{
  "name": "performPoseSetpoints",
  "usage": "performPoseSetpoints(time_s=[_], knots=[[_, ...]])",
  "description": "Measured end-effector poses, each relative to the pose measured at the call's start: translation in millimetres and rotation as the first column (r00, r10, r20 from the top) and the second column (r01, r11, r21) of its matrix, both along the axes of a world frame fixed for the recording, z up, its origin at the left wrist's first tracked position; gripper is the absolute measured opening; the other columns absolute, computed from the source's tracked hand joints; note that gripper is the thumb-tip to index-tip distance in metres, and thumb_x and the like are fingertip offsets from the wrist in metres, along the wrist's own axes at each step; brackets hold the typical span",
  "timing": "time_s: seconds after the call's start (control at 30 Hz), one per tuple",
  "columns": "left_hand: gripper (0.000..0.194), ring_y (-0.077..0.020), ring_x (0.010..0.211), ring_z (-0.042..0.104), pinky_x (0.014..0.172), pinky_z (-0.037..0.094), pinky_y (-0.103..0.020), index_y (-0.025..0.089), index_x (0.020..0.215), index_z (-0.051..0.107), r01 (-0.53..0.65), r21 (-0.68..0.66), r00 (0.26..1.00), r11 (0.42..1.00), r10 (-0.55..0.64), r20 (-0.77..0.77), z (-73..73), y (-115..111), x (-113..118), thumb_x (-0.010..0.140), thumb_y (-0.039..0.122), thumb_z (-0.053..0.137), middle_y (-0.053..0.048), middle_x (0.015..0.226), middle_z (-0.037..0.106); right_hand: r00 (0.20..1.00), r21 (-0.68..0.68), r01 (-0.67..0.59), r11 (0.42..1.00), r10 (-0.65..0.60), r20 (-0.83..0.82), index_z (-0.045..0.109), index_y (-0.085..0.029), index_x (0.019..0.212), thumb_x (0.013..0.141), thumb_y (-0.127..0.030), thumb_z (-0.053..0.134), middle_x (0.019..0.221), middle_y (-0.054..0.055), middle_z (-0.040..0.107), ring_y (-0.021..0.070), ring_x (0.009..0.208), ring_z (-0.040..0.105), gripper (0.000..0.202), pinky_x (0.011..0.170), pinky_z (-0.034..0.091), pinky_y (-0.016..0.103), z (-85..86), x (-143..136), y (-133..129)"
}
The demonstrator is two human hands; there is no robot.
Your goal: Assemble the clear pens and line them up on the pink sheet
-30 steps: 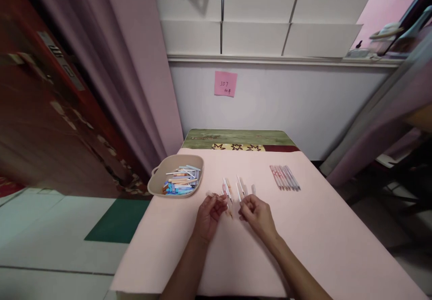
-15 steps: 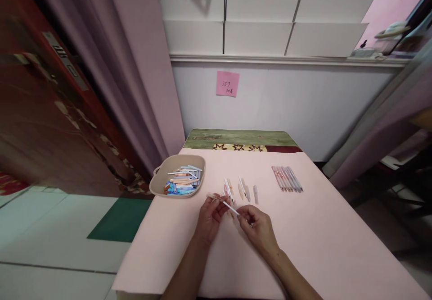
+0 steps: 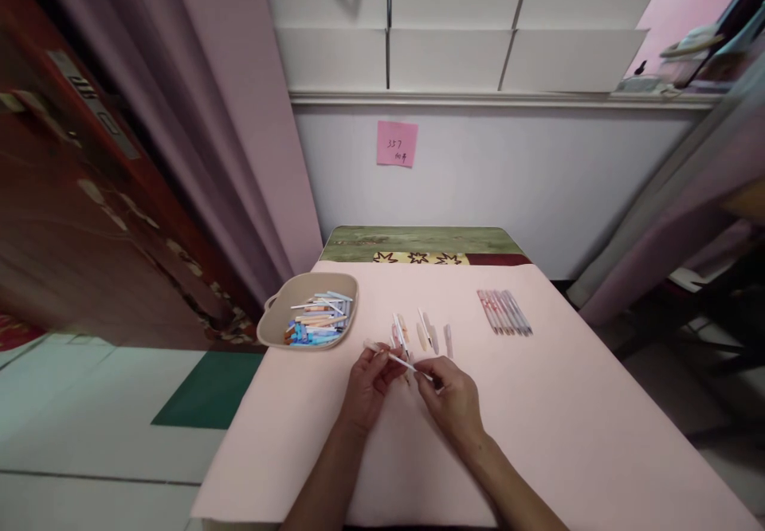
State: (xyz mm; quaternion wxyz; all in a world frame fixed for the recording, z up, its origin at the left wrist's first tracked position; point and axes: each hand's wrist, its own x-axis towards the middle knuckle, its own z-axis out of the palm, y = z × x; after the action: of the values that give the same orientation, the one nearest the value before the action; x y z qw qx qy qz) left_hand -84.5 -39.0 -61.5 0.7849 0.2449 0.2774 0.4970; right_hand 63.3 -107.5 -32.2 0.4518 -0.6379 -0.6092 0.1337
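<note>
Pinched in my left hand (image 3: 366,387) is a pale pen barrel (image 3: 371,346), its end poking out past the fingertips. A thin white pen refill (image 3: 402,362) runs from it to my right hand (image 3: 453,399), whose thumb and fingers are closed on the other end. Whether the refill sits inside the barrel or only against it is hidden by the left fingers. Just beyond my hands, loose pen parts lie on the table, among them a white refill (image 3: 424,325), a grey barrel (image 3: 433,340) and a pale lilac piece (image 3: 448,341).
A beige basket (image 3: 270,328) of mixed pen parts stands at the table's left. Several pens (image 3: 505,312) lie in a row at the right. Pink cloth (image 3: 574,427) covers the table (image 3: 358,237), which meets a wall bearing a pink note (image 3: 398,144).
The camera view has shifted slightly. My hands keep the same grips on the barrel and refill, with the right hand's fingers turned a little.
</note>
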Motion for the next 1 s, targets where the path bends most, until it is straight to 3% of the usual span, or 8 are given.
performPoseSetpoints(time_s=[0.17,0.3,0.43,0.5,0.6,0.83,1.0], knots=[[0.012,-0.0185,0.081,0.070,0.076,0.056,-0.031,0.013,0.090,0.062,0.040,0.031,0.999,0.999,-0.040,-0.003,2.8,1.2,-0.7,0.080,0.018,0.067,-0.008,0.087,0.073,0.998,0.141,-0.046,0.989,0.039,0.046,0.066,-0.023,0.104,0.088,-0.025,0.054,0.092,0.002,0.072,0.0132,0.073,0.066,0.019,0.070,0.048,0.022,4.4,-18.2,9.5],[0.008,-0.0199,0.081,0.071,0.076,0.057,-0.031,0.012,0.088,0.066,-0.017,-0.034,0.998,0.999,0.019,0.055,0.2,4.3,-4.0,0.082,0.016,0.063,-0.011,0.088,0.074,0.993,0.155,-0.052,0.987,0.067,-0.094,0.060,-0.019,0.114,0.087,-0.037,0.057,0.098,0.007,0.071,0.0138,0.074,0.066,0.033,0.071,0.050,0.023,8.7,-11.3,16.3],[0.013,-0.0200,0.081,0.072,0.078,0.058,-0.033,0.011,0.088,0.069,-0.057,-0.150,0.988,0.987,0.078,0.135,-3.9,8.4,-8.4,0.085,0.010,0.056,-0.013,0.091,0.075,0.963,-0.020,0.168,0.986,-0.169,-0.212,0.066,-0.018,0.095,0.089,-0.040,0.048,0.074,0.003,0.069,0.0148,0.064,0.063,0.029,0.061,0.047,0.023,0.5,32.5,22.5],[0.014,-0.0204,0.081,0.072,0.078,0.058,-0.034,0.011,0.089,0.069,-0.042,-0.143,0.985,0.989,0.065,0.157,-4.6,9.4,-9.0,0.085,0.010,0.056,-0.014,0.092,0.075,0.947,-0.109,0.272,0.956,-0.286,-0.144,0.068,-0.019,0.085,0.086,-0.040,0.049,0.065,0.001,0.066,0.0153,0.058,0.060,0.028,0.057,0.044,0.024,-6.7,56.7,24.0],[0.013,-0.0210,0.083,0.071,0.079,0.058,-0.035,0.012,0.090,0.069,-0.023,-0.110,0.987,0.994,0.040,0.157,-4.2,8.9,-7.9,0.085,0.011,0.057,-0.014,0.094,0.074,0.940,-0.184,0.337,0.923,-0.340,0.014,0.068,-0.021,0.076,0.083,-0.036,0.050,0.068,0.001,0.067,0.0153,0.058,0.058,0.025,0.054,0.039,0.023,-13.7,77.6,23.6],[0.017,-0.0187,0.082,0.071,0.075,0.059,-0.032,0.012,0.093,0.070,-0.052,-0.152,0.985,0.987,0.075,0.155,-1.3,7.5,-6.5,0.087,0.012,0.053,-0.011,0.088,0.075,0.954,-0.270,0.257,0.928,-0.200,0.223,0.070,-0.023,0.080,0.079,-0.020,0.053,0.078,0.002,0.066,0.0132,0.068,0.059,0.018,0.061,0.035,0.022,-6.1,60.0,37.9],[0.020,-0.0173,0.077,0.071,0.072,0.059,-0.030,0.011,0.094,0.070,-0.075,-0.163,0.982,0.984,0.101,0.162,1.2,8.2,-5.7,0.088,0.011,0.051,-0.011,0.083,0.075,0.927,-0.362,0.223,0.905,-0.081,0.366,0.070,-0.021,0.082,0.084,-0.031,0.055,0.084,0.005,0.068,0.0157,0.074,0.062,0.018,0.062,0.036,0.024,-3.2,38.4,64.0]])
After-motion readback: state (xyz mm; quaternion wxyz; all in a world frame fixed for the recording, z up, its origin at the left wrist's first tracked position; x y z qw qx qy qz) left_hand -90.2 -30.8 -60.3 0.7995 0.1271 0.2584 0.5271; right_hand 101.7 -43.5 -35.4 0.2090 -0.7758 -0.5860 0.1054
